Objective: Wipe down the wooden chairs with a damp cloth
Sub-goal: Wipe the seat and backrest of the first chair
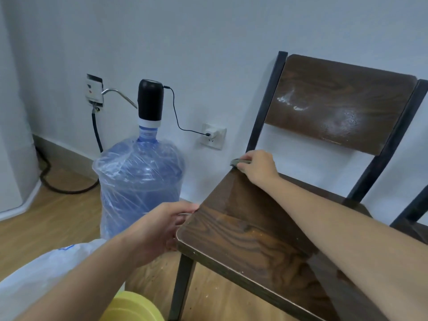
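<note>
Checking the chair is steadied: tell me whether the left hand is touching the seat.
Touching. The head view shows the left hand gripping the front-left corner of the seat, fingers wrapped against its edge.

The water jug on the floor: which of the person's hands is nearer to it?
The left hand. It holds the chair seat's near left edge, right beside the water jug. The right hand presses a cloth at the seat's back corner, farther away.

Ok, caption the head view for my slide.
Right hand presses cloth at chair seat back corner; left hand steadies front edge.
</note>
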Tool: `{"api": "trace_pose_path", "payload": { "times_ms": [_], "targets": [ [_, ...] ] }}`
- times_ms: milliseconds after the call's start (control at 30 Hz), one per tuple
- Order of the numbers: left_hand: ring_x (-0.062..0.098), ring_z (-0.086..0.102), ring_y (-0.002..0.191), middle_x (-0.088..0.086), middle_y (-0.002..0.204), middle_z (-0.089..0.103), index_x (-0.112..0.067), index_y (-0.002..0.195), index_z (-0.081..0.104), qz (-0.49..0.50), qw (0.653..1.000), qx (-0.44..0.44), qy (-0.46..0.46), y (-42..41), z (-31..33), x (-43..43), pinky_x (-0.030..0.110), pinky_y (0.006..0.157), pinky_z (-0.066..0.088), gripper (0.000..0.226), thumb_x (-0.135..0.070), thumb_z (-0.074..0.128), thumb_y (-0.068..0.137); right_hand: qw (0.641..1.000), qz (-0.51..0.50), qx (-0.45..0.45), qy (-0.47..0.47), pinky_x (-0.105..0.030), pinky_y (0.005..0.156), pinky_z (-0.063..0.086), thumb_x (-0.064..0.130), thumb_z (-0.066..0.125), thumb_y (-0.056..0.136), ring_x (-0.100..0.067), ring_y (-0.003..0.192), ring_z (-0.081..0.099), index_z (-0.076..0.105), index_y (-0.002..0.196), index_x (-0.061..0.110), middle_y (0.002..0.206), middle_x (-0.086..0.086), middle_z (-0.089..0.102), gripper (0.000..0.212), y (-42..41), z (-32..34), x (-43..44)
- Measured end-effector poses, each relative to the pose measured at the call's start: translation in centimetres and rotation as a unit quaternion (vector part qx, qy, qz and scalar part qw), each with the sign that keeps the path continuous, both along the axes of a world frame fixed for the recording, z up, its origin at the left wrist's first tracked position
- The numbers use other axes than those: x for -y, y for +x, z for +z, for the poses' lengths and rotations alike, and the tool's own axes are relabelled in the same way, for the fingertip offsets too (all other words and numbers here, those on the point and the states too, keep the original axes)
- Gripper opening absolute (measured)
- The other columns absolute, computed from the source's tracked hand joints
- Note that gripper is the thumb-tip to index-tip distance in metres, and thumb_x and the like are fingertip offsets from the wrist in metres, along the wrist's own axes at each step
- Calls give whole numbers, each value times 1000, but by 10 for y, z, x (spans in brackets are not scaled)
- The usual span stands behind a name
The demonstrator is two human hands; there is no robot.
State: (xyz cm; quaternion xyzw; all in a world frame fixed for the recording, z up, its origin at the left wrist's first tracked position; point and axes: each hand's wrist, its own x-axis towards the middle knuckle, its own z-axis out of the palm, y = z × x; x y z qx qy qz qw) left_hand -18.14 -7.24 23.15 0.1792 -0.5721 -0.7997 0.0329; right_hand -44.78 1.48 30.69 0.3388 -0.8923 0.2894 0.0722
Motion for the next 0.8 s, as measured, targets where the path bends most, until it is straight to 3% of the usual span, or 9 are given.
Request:
{"api": "trace_pose_path", "payload": {
  "times_ms": [67, 167, 300, 367, 467, 533, 600, 700, 800],
  "targets": [
    [35, 57, 99, 32, 121, 68, -3, 122, 74, 1, 1000, -12, -5, -2, -4, 2, 47, 86, 36, 64, -48, 75, 76, 1000, 19, -11, 13, -30, 82, 47, 23, 69, 94, -23, 97, 61, 77, 112, 13, 110, -8, 74, 22, 0, 0, -5],
    [30, 66, 85, 19, 106, 74, -2, 118, 75, -9, 1000, -14, 4, -5, -13, 5, 41, 76, 45, 58, -47, 65, 82, 998, -54, -22, 23, -28, 76, 44, 19, 67, 97, -20, 86, 55, 75, 113, 10, 110, -11, 73, 20, -21, 3, -47],
    [31, 68, 81, 23, 110, 72, 1, 126, 68, -10, 999, -9, 30, -6, -15, 8, 39, 69, 46, 65, -49, 59, 85, 983, -150, -54, 87, -35, 86, 52, 19, 66, 97, -31, 101, 66, 74, 112, 7, 110, -14, 74, 21, -57, 5, -132],
    [38, 67, 95, 29, 124, 70, -3, 128, 70, -9, 999, -7, 35, -5, -13, 9, 44, 77, 46, 64, -50, 58, 86, 973, -189, -60, 117, -39, 87, 57, 19, 65, 97, -34, 99, 68, 74, 109, 4, 104, -17, 75, 21, -73, 6, -172],
    [48, 63, 120, 27, 133, 69, -6, 131, 70, 5, 998, -7, 58, -3, -12, 10, 60, 105, 40, 60, -47, 52, 91, 966, -221, -33, 129, -43, 82, 60, 18, 64, 96, -36, 93, 69, 74, 106, 1, 99, -19, 75, 22, -88, 12, -201],
    [48, 64, 120, 24, 133, 70, -7, 132, 69, 28, 997, -4, 72, 0, -11, 9, 59, 105, 42, 58, -45, 49, 94, 973, -193, -15, 126, -41, 86, 58, 19, 66, 96, -36, 101, 68, 74, 111, 4, 109, -19, 74, 23, -90, 16, -196],
    [43, 62, 112, 25, 135, 68, -7, 131, 70, 44, 996, -4, 82, 5, -10, 8, 49, 88, 48, 56, -43, 49, 94, 985, -130, -7, 111, -38, 91, 54, 22, 66, 96, -32, 109, 65, 74, 114, 10, 116, -14, 73, 23, -80, 18, -179],
    [37, 53, 102, 22, 135, 67, -8, 132, 71, 47, 996, -5, 80, 8, -10, 12, 41, 75, 41, 58, -45, 57, 89, 996, -17, 0, 90, -31, 87, 45, 23, 65, 96, -21, 105, 61, 74, 116, 18, 116, -4, 72, 22, -40, 14, -158],
    [29, 52, 82, 15, 129, 62, -9, 131, 71, 54, 996, -4, 75, 11, -10, 17, 36, 65, 34, 61, -46, 65, 84, 992, 96, -2, 82, -28, 93, 46, 25, 68, 94, -11, 107, 60, 74, 115, 27, 116, 8, 70, 22, 12, 11, -163]
  ]
}}
